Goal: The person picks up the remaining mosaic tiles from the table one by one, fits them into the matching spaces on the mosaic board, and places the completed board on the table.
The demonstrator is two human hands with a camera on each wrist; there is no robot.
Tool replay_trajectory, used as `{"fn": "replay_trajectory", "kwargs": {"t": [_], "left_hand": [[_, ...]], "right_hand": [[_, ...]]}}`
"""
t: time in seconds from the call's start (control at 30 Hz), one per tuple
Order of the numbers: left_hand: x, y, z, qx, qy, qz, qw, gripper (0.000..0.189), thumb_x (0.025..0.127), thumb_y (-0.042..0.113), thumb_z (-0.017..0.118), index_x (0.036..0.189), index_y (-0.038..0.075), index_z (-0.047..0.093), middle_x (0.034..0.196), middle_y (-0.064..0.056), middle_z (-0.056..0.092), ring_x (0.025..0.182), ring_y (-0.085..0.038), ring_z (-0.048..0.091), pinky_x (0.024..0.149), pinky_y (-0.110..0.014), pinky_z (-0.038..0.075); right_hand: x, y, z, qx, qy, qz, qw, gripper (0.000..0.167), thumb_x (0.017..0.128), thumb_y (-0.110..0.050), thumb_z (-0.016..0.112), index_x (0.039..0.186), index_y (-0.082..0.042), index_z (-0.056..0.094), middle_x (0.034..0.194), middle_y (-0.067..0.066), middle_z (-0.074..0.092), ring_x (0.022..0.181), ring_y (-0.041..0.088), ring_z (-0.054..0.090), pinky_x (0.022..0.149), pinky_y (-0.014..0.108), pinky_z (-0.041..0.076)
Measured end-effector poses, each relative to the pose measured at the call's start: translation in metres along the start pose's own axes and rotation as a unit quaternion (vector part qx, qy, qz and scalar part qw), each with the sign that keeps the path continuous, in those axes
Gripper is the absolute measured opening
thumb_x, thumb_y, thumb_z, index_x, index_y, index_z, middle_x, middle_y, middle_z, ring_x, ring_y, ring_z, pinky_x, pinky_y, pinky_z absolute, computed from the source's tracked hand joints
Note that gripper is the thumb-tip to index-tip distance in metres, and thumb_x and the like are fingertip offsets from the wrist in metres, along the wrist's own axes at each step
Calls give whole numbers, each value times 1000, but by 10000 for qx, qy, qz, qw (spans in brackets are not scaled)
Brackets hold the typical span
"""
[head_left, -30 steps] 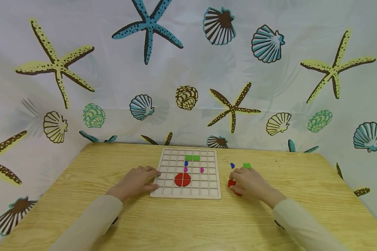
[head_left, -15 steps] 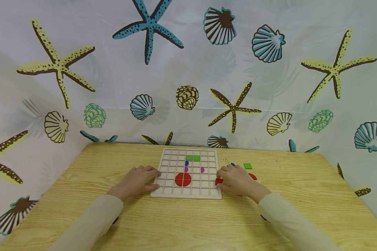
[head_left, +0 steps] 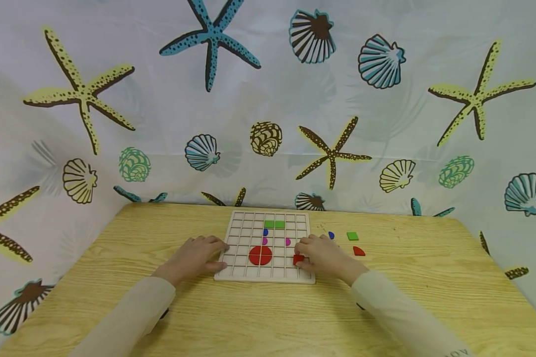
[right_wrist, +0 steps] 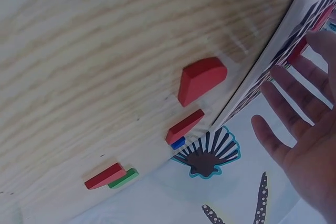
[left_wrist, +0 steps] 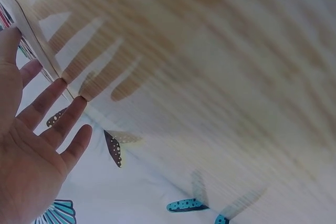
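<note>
In the head view my right hand (head_left: 325,255) pinches a red tile (head_left: 298,260) between thumb and fingers, over the right side of a pale grid board (head_left: 245,271). The hand hides part of this tile, so its full outline cannot be told. My left hand (head_left: 195,257) touches the board's left edge, fingers fairly straight and spread in the left wrist view. On the board lie two green square tiles (head_left: 279,224), a blue half-round (head_left: 265,232), two magenta half-rounds (head_left: 288,242) and a red circle made of quarter tiles (head_left: 260,256).
Right of the board a blue half-round (head_left: 331,235), a green square (head_left: 352,236) and a red quarter-round (head_left: 359,251) lie on the wooden table (head_left: 250,317). More red tiles (right_wrist: 202,80) show in the right wrist view. A patterned cloth (head_left: 232,109) hangs behind.
My right hand has moved left with the red tile, from the loose tiles onto the board's right side, uncovering a green square and a red quarter-round. The left hand has stayed put.
</note>
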State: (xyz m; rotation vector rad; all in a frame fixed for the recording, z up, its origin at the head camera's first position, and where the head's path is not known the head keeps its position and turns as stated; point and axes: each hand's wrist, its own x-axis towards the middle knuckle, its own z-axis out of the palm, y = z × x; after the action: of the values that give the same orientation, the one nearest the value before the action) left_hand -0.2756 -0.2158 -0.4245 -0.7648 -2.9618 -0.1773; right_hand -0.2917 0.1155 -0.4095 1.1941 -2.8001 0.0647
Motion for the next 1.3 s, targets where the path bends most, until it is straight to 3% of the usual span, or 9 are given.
{"fn": "replay_trajectory", "kwargs": {"t": [0.6,1.3], "left_hand": [[0,1,0,17,-20,28,10000,44,85,44,60,120,17,59,122,-8,57,106,-34,55,87,-55,41],[1,2,-2,46,-61,21,10000,44,85,43,60,120,17,59,122,-8,57,107,-34,55,88,-56,41]], "right_hand": [[8,-4,4,-110,46,-268,9996,21,88,-34,59,100,-17,62,107,-2,60,97,16,54,80,37,46],[11,-7,8,-328,49,-183,9993,26,87,-33,61,107,-17,66,115,2,60,105,20,55,86,41,46]]}}
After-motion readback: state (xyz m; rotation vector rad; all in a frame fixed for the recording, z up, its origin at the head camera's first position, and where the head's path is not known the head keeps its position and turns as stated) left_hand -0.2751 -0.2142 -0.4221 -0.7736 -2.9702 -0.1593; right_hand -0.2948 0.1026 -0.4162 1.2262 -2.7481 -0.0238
